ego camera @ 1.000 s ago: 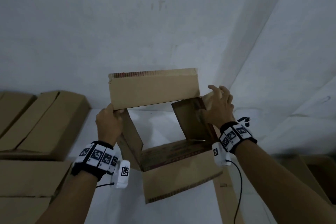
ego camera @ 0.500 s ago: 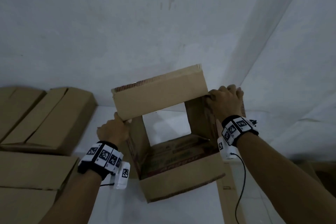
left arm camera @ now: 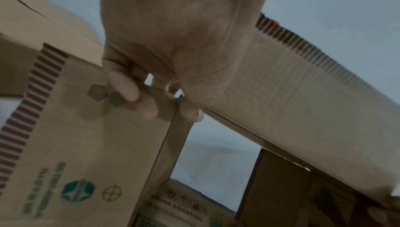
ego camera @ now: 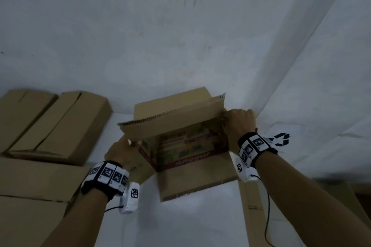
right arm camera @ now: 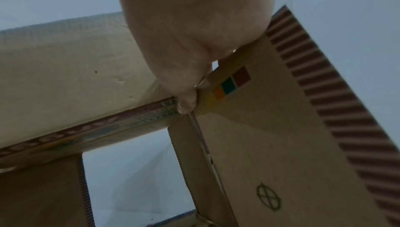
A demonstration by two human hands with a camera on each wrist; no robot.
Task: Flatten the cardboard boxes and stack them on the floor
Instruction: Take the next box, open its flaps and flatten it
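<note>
An open-ended brown cardboard box (ego camera: pixel 196 174) with colourful print on one panel is held up between both hands in front of the white wall. My left hand (ego camera: pixel 122 149) grips its left corner, fingers (left arm camera: pixel 132 92) curled over the flap edge and thumb inside. My right hand (ego camera: pixel 239 121) grips the right corner (right arm camera: pixel 199 97), fingers folded over the top. The box is skewed, its far wall leaning toward the near one. The far flap (ego camera: pixel 172 124) tips toward me. Through the open bottom I see white floor (right arm camera: pixel 134 176).
Several flattened cardboard boxes (ego camera: pixel 50 126) lie stacked on the floor at the left, more (ego camera: pixel 30 186) nearer me. A narrow cardboard strip (ego camera: pixel 253 216) lies on the floor under my right arm. White wall ahead, white sheeting (ego camera: pixel 321 86) on the right.
The box has sheared from an open square toward flat. My right hand pushed its corner up and away, my left hand drew its corner in. The far flap tilted toward me.
</note>
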